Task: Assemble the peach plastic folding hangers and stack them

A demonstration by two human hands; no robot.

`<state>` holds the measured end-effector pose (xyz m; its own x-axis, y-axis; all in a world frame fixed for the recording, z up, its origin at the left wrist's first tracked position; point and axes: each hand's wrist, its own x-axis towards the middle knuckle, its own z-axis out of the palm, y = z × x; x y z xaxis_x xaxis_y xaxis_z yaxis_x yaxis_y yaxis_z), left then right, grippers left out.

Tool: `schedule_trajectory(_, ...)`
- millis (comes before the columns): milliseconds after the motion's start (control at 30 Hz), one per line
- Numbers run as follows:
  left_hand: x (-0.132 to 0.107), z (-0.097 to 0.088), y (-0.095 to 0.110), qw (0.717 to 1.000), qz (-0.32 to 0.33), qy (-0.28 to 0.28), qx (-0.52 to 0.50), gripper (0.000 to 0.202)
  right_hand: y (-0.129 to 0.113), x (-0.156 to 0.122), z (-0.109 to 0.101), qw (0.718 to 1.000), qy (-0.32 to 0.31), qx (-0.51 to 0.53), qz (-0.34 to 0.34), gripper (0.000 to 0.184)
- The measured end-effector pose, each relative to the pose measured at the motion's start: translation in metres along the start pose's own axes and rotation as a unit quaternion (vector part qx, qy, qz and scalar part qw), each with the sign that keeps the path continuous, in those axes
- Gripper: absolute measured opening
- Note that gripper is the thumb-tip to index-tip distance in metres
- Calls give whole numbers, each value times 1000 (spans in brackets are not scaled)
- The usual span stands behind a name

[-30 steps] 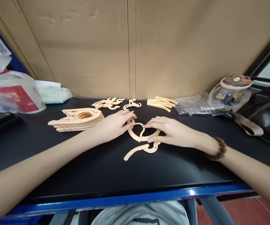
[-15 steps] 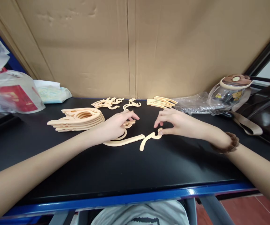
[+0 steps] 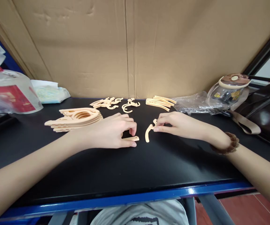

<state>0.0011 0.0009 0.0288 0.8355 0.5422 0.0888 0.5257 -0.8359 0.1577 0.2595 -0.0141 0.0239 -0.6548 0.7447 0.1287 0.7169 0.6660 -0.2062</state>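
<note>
My left hand (image 3: pixel 112 131) curls its thumb and fingers around a beige plastic hanger arm (image 3: pixel 134 138) low over the black table. Only the arm's end with a small hole shows; the palm and fingers hide the rest. Across a short gap, my right hand (image 3: pixel 170 123) pinches a curved beige hanger piece (image 3: pixel 147 134) by its upper end, between thumb and fingertips. Its rounded lower end points down toward the table front. Beside my left wrist lies a stack of beige folding hangers (image 3: pixel 76 118).
Loose hook-shaped pieces (image 3: pixel 106 102), a smaller hook group (image 3: pixel 130 105) and a pile of straight strips (image 3: pixel 160 102) lie along the cardboard wall (image 3: pixel 172 47). Clear plastic wrap (image 3: pixel 191 103), a bottle (image 3: pixel 230 90) and a dark bag (image 3: pixel 266 109) stand right; tissues (image 3: pixel 51 92) and a plastic bag (image 3: pixel 10 92) left.
My left hand has come down and closed around the hanger arm, which is now mostly covered. My right hand has shifted slightly left, bringing its curved piece up and turning it more upright.
</note>
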Motion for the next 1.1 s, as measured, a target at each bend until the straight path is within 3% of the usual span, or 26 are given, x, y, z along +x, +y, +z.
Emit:
schedule_trajectory(200, 3, 8, 5, 1000, -19, 7, -19, 20, 3, 0, 6, 999, 38, -26, 17, 33)
schedule_trajectory(400, 8, 18, 12, 994, -66, -4, -92, 18, -5, 1, 13, 999, 18, -5, -48, 32)
schedule_trajectory(567, 11, 24, 11, 994, -52, 12, -93, 20, -5, 2, 10, 999, 22, 10, 26, 35)
schedule_trajectory(767, 11, 28, 11, 996, -55, 48, -56, 22, 5, 5, 14, 998, 65, 2, 21, 7)
schedule_trajectory(967, 12, 31, 12, 992, -86, 82, -47, 21, 11, 6, 15, 996, 82, -1, 37, 18)
schedule_trajectory(1100, 12, 34, 10, 990, -89, 98, -52, 21, 9, 5, 13, 997, 60, -14, 41, 24)
